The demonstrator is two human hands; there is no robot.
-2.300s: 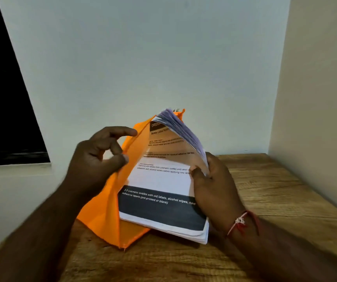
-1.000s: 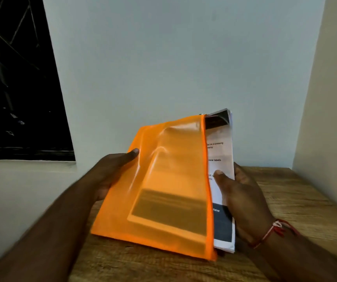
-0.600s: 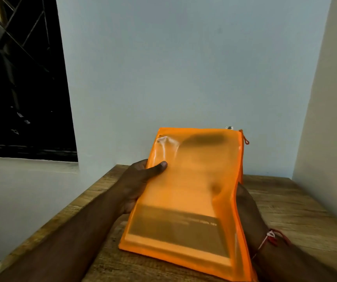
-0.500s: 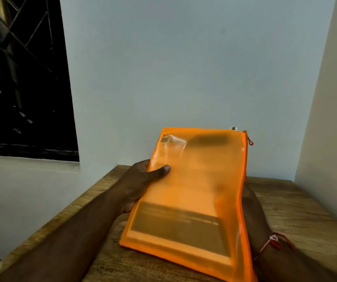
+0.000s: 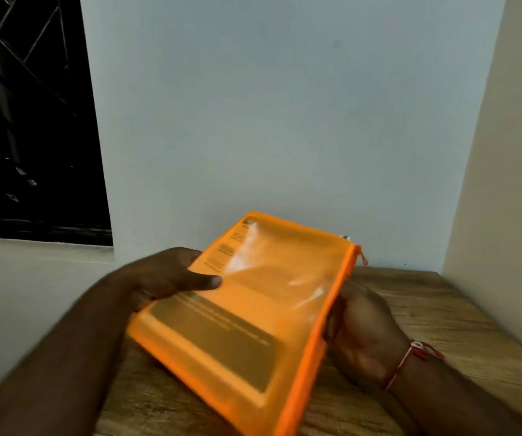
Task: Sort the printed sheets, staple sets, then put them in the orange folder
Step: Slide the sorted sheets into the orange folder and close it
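Orange folder: translucent orange plastic zip folder (image 5: 262, 313), held in both my hands above the wooden tabletop (image 5: 436, 313), tilted, far end raised toward the wall.
Printed sheets: stack of white printed sheets (image 5: 218, 338) fully inside the folder, visible through the plastic; dark band across the near part, text too blurred to read.
Left hand: my left hand (image 5: 165, 278) grips the folder's left edge, thumb pressed flat on top, fingers curled underneath out of view.
Right hand: my right hand (image 5: 363, 328) sits at the folder's right edge, wrapped around it, fingers mostly hidden behind the folder; closed on the edge as far as I can see.
Zip edge: thick orange zip strip runs along the right side; small orange pull tab (image 5: 362, 256) at the far right corner.
Wrist: thin red thread band (image 5: 417, 350) on my right wrist.
Near corner: looks close to the tabletop; contact can't be told, frame is motion-blurred.
Surroundings: pale wall (image 5: 284, 121) behind, dark window (image 5: 29, 121) at left.
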